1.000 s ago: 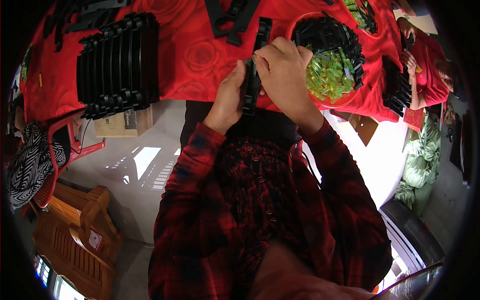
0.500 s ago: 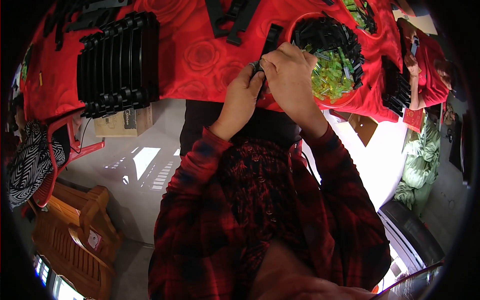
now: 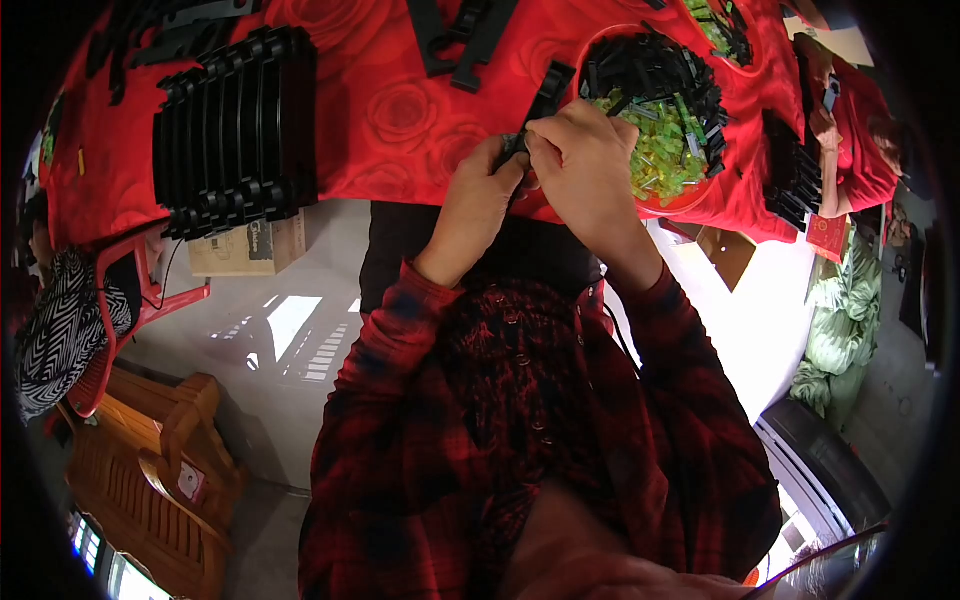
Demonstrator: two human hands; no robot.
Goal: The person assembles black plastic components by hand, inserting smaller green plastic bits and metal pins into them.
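Note:
Near the front edge of the table, a long black plastic part slants up between my hands. Its lower end is gripped by my left hand, thumb on top and fingers curled around it. My right hand is closed in a pinch against the same part, knuckles up. Whatever small piece may be between those fingertips is hidden. Just right of it stands a round orange-red bowl filled with small black pieces and yellow-green translucent pieces.
A row of black plastic parts lies at the left on the red rose-patterned tablecloth. More loose black parts lie farther back. A second bowl of pieces is at the far right, near another person's arm.
The black part's far end has shifted slightly right and toward me. My right hand has dipped a little nearer with it; my left hand keeps its grip.

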